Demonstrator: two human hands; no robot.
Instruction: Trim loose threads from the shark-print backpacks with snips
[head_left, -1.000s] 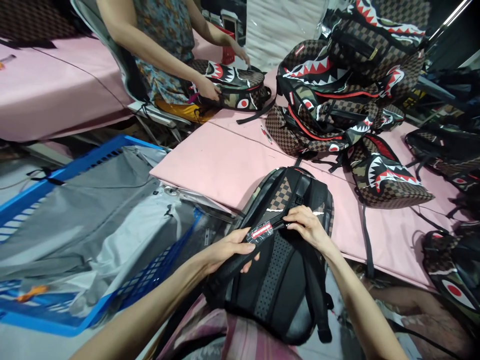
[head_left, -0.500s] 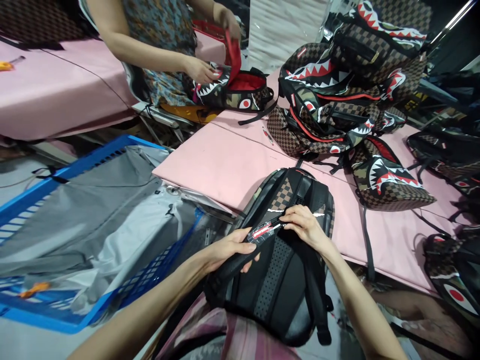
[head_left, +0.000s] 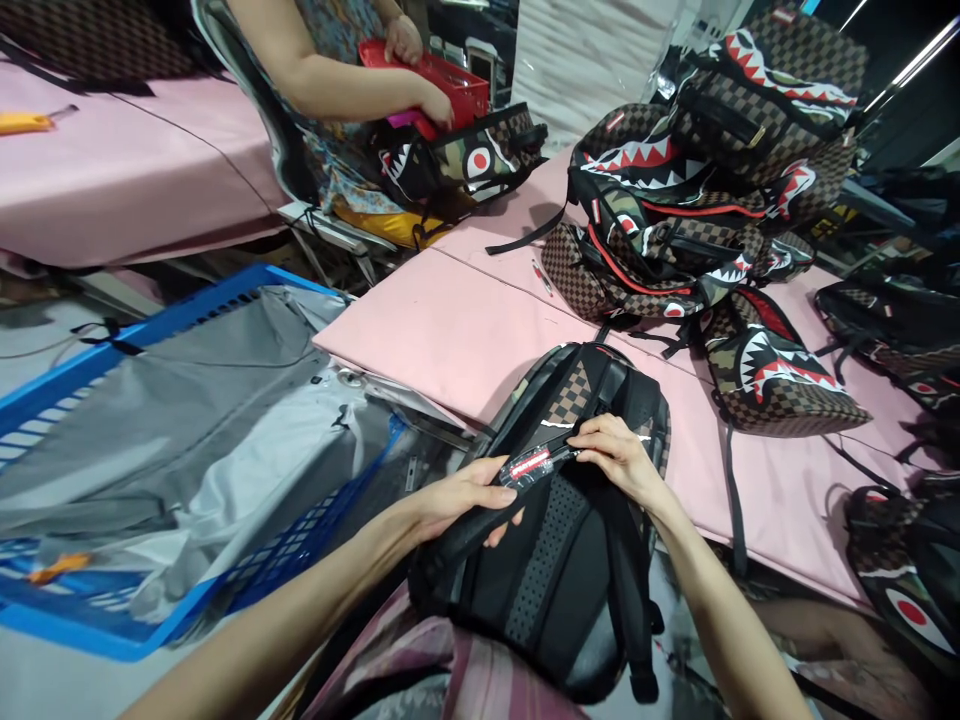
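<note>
My left hand (head_left: pixel 466 497) has its grip closed around the strap (head_left: pixel 466 533) of the black backpack (head_left: pixel 551 560), just beside the red label (head_left: pixel 531 463), while my right hand (head_left: pixel 619 460) pinches a thin dark piece (head_left: pixel 562 453) to the right, too small to make out. The backpack lies back panel up, its far end on the pink worktop (head_left: pixel 420 320) and its near end over the edge, so a hard pull could drag it nearer, and a loose left grip could let the strap twist.
</note>
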